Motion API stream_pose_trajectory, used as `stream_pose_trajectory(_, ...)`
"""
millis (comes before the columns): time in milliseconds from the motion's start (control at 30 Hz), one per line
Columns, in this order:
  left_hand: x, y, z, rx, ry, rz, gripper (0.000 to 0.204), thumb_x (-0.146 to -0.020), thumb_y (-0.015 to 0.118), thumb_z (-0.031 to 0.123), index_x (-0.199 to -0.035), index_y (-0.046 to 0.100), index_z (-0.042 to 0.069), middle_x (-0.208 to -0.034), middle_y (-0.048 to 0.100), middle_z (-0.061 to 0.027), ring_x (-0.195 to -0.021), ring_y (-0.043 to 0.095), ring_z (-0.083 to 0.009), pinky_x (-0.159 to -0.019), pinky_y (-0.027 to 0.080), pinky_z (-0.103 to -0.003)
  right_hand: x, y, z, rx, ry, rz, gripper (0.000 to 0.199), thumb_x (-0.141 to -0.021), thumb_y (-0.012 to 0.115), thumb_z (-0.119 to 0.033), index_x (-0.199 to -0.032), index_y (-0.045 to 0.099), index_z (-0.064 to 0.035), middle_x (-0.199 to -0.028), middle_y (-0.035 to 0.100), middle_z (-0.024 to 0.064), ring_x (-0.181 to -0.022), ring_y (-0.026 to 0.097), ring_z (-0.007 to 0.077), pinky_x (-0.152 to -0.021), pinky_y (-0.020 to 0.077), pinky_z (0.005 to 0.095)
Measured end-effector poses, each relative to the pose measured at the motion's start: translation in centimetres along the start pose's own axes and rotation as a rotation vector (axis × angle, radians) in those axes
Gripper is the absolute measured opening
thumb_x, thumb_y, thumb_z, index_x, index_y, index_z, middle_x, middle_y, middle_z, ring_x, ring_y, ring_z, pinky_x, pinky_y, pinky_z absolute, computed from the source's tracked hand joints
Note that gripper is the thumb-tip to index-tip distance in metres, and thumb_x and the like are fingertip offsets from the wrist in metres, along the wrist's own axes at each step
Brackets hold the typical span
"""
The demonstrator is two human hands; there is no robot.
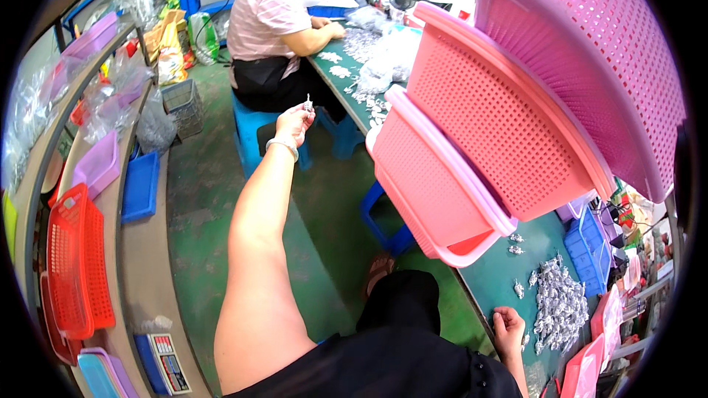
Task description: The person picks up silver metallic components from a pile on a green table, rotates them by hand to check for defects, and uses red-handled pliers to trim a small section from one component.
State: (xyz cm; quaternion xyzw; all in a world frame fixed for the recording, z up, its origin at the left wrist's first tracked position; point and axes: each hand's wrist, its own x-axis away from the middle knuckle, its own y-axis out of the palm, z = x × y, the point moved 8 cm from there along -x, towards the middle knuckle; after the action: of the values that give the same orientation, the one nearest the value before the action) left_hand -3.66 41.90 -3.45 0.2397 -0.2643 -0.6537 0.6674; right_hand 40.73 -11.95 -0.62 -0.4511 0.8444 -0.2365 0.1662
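Observation:
Stretched out ahead, my left hand (pixel 293 125) pinches a small silver metal charm (pixel 308 105) at its fingertips, held up above the floor beside a seated person. A pale bracelet circles that wrist. Down at the lower right, my right hand (pixel 509 328) rests at the edge of the green table (pixel 483 269) with its fingers curled in; whether anything is inside them is hidden. Close to its right lies a heap of similar silver charms (pixel 560 306). A few loose charms (pixel 518 290) are scattered between the heap and the hand.
Large pink baskets (pixel 487 118) and a purple basket (pixel 590 51) stand stacked on the table at the right. A person (pixel 265 26) sits on a blue stool (pixel 247 133) at the table's far end. Shelves with a red basket (pixel 77 262) and a blue tray (pixel 140 186) line the left.

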Motion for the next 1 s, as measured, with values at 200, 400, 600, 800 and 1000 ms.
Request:
stream_pose_trajectory(200, -5.0, 3.9, 0.2, -0.052, 0.004, -0.019, 0.028, -0.071, 0.046, -0.013, -0.097, 0.056, -0.007, -0.078, 0.057, -0.0095, -0.059, 0.055, -0.0136, -0.052, 0.049, -0.020, 0.2, 0.2, -0.3, 0.017, 0.006, 0.006, 0.004, -0.082, 0.054, -0.001, -0.084, 0.057, 0.0018, -0.058, 0.046, -0.0071, -0.050, 0.035, 0.0000, -0.045, 0.0273, 0.0172)
stream_pose_trajectory(400, -9.3, 5.8, -2.1, -0.054, -0.040, 0.053, 0.026, -0.073, 0.044, -0.014, -0.096, 0.055, -0.006, -0.081, 0.056, -0.0100, -0.064, 0.057, -0.0172, -0.057, 0.051, -0.023, 0.2, 0.0, -0.5, 0.015, 0.025, 0.046, 0.006, -0.079, 0.057, 0.000, -0.083, 0.059, 0.0040, -0.060, 0.053, -0.0028, -0.051, 0.044, 0.0010, -0.046, 0.0351, 0.0164)
stream_pose_trajectory(600, -10.4, 7.2, -2.8, -0.027, -0.060, 0.072, 0.030, -0.072, 0.044, -0.015, -0.100, 0.052, -0.007, -0.085, 0.055, -0.0109, -0.068, 0.057, -0.0189, -0.060, 0.052, -0.026, 0.5, 0.3, -1.3, -0.007, 0.067, 0.068, 0.007, -0.079, 0.057, -0.002, -0.083, 0.059, 0.0040, -0.063, 0.054, -0.0025, -0.055, 0.045, 0.0022, -0.050, 0.0363, 0.0177)
stream_pose_trajectory(800, -12.1, 7.7, -3.1, 0.102, -0.066, 0.064, 0.032, -0.071, 0.043, -0.016, -0.101, 0.051, -0.007, -0.094, 0.054, -0.0133, -0.079, 0.057, -0.0222, -0.067, 0.053, -0.028, 0.4, 0.2, -1.2, 0.023, 0.053, 0.087, 0.007, -0.080, 0.056, -0.002, -0.083, 0.059, 0.0039, -0.063, 0.054, -0.0020, -0.055, 0.045, 0.0030, -0.050, 0.0364, 0.0186)
stream_pose_trajectory(1000, -13.2, 7.2, -3.5, 0.157, -0.115, 0.062, 0.030, -0.068, 0.044, -0.019, -0.096, 0.049, -0.009, -0.092, 0.052, -0.0141, -0.072, 0.056, -0.0232, -0.060, 0.054, -0.028, 0.4, 0.3, -1.0, 0.042, 0.061, 0.085, 0.007, -0.079, 0.057, -0.003, -0.083, 0.059, 0.0036, -0.062, 0.054, -0.0020, -0.054, 0.045, 0.0032, -0.050, 0.0365, 0.0190)
